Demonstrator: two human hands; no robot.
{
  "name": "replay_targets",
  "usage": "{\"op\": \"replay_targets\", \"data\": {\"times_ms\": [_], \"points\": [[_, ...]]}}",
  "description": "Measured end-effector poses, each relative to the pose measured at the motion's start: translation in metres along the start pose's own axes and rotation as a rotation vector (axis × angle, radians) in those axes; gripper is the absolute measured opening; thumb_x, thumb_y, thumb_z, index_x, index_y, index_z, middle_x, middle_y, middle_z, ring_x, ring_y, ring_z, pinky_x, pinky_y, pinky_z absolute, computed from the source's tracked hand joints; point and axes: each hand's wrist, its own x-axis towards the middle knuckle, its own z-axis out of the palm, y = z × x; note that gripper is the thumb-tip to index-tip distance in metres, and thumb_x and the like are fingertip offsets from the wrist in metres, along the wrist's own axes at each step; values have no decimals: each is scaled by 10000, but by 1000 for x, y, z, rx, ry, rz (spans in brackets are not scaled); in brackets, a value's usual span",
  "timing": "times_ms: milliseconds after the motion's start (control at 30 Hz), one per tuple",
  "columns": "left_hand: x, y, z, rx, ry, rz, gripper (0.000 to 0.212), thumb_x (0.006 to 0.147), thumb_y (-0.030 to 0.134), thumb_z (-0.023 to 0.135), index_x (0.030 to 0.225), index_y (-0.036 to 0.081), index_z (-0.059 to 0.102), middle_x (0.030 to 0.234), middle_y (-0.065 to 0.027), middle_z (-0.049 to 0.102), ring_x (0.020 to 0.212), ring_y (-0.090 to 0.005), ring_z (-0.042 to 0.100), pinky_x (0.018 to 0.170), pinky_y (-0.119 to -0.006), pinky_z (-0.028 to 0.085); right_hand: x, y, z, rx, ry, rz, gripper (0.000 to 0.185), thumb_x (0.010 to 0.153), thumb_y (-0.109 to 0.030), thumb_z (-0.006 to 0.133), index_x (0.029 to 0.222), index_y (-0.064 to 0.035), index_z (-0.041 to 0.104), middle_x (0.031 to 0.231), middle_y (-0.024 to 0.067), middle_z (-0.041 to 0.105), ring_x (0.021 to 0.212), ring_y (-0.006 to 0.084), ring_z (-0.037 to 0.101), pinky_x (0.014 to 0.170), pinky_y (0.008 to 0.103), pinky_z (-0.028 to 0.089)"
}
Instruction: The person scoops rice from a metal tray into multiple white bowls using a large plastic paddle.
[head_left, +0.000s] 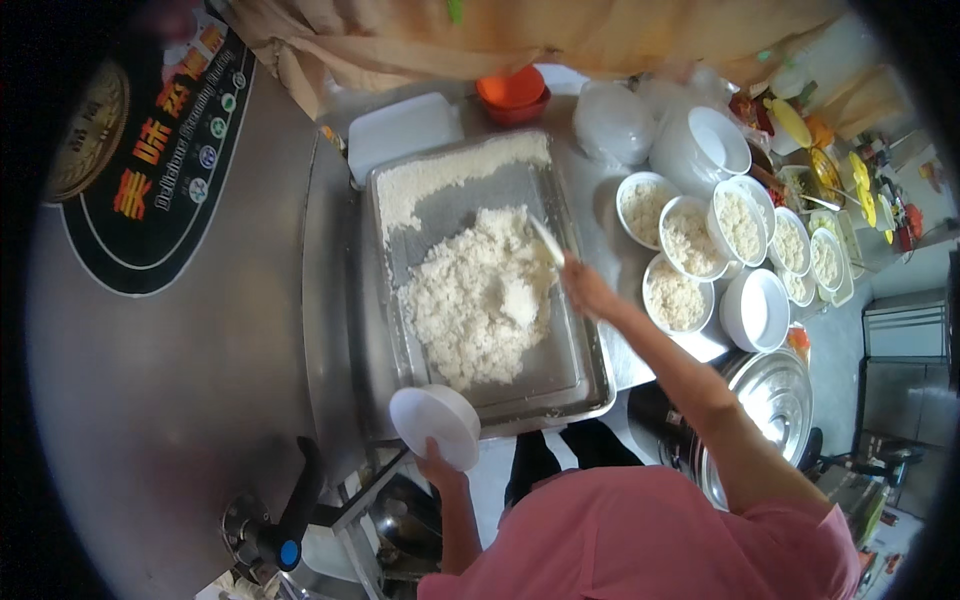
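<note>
A large metal tray lies before me with a heap of cooked white rice in its middle and more rice along its far and left sides. My right hand grips a white rice paddle over the heap's right side. The paddle's blade tip meets the rice near the top of the heap. At the tray's near left corner, my left hand holds a white bowl from below, tilted. How much the bowl contains cannot be made out.
Several white bowls of rice stand right of the tray, beside stacked white bowls. Orange-red bowls and a white plastic container sit behind it. A lidded metal pot is at the right, a steel cabinet with a black-handled latch at the left.
</note>
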Motion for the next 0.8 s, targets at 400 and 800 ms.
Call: {"op": "replay_targets", "data": {"times_ms": [400, 800], "points": [[18, -41, -39, 119, 12, 141, 442, 855, 252, 555, 1134, -87, 501, 1016, -175, 562, 891, -295, 573, 730, -432, 502, -44, 14, 0, 413, -152, 166, 389, 953, -309, 402, 1297, -128, 409, 625, 71, 481, 471, 188, 452, 431, 351, 370], [7, -7, -10, -46, -86, 75, 489, 834, 145, 576, 1248, -64, 421, 1156, -168, 526, 1021, -298, 535, 847, -423, 459, -51, -12, -25, 14, -149, -104, 491, 950, -300, 429, 1402, -140, 321, 592, -30, 428, 450, 76, 397, 394, 242, 359]]}}
